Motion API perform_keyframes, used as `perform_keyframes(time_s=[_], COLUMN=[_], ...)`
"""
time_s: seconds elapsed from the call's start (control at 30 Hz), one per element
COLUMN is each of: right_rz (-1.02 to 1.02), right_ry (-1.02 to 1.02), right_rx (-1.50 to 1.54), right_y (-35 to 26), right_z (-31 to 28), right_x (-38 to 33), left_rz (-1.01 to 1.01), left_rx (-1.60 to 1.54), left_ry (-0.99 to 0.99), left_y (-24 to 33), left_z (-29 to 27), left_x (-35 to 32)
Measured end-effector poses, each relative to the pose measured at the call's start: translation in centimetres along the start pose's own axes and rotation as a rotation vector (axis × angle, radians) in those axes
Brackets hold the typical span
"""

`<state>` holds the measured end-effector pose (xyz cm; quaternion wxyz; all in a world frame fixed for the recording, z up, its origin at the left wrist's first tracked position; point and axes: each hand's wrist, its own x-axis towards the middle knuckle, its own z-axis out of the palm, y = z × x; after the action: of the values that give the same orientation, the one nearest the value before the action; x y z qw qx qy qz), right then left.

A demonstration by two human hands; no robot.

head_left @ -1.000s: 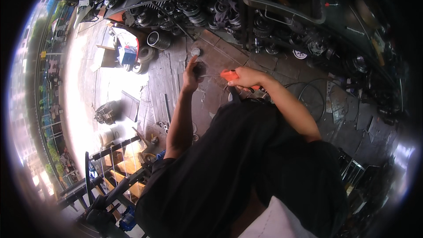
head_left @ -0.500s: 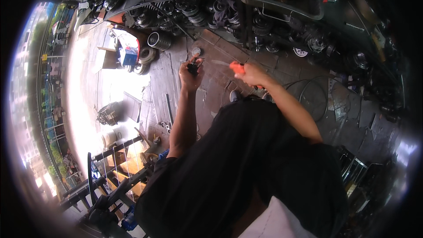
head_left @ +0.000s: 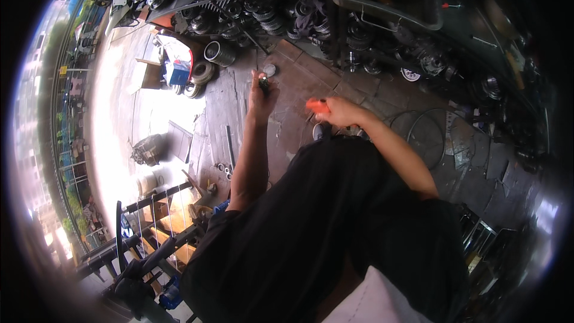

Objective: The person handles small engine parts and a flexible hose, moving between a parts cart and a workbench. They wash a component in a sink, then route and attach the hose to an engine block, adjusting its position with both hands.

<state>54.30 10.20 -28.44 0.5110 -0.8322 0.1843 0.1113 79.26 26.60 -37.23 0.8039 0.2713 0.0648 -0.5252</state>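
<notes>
Orange, the tool [head_left: 317, 106] sits in the right hand [head_left: 342, 113], fingers curled round it. The left hand [head_left: 259, 101] is half closed on a dark part [head_left: 263, 84] (too small to name) above the floor [head_left: 293, 116]. A loose grip could drop it.

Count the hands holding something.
2. The left hand, left of centre, holds a small dark part; the right hand, near centre, grips an orange tool. Fingers partly cover both items. No other hands are visible; the dark edges could hide some.
</notes>
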Motion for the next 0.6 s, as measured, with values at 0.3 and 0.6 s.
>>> perform_keyframes(time_s=[0.3, 0.6], right_rz=[-0.159, 0.011], right_ry=[0.046, -0.195], right_rx=[-0.013, 0.068], right_y=[-1.2, -1.1], right_z=[0.4, 0.2], right_x=[-0.5, -0.1], left_rz=[0.211, 0.286], left_rx=[0.734, 1.571], left_ry=[0.172, 0.156], left_y=[-0.8, 0.6], left_z=[0.8, 2.3], left_x=[-0.9, -2.0])
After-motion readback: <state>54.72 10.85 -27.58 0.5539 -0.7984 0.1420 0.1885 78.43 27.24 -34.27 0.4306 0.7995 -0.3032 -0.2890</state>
